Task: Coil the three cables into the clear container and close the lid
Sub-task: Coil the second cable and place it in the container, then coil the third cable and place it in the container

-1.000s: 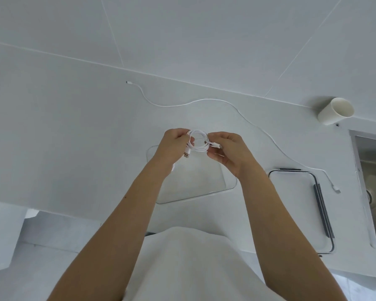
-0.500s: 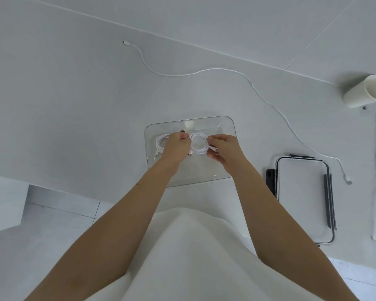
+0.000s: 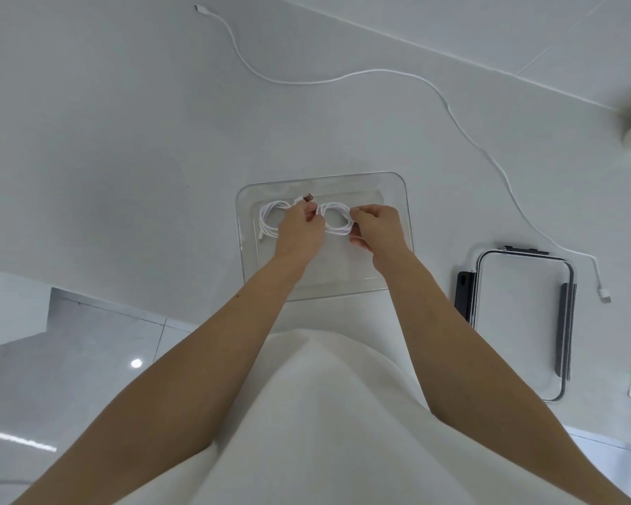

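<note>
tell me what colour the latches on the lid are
Dark grey to black, on a clear lid with a dark rim; the latches show in the head view, the only one.

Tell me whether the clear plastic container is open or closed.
Open: the clear plastic container has no cover; its dark-clipped lid lies beside it.

Left hand (image 3: 299,231) hides part of first coil (image 3: 270,222).

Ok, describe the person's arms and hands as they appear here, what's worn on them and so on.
Both forearms are bare up to the frame's lower edge: no sleeves show. The left hand and right hand wear no gloves, and no watch, bracelet or ring is visible. The left forearm has a small dark spot near mid-length. A white garment covers the torso between the arms.
</note>
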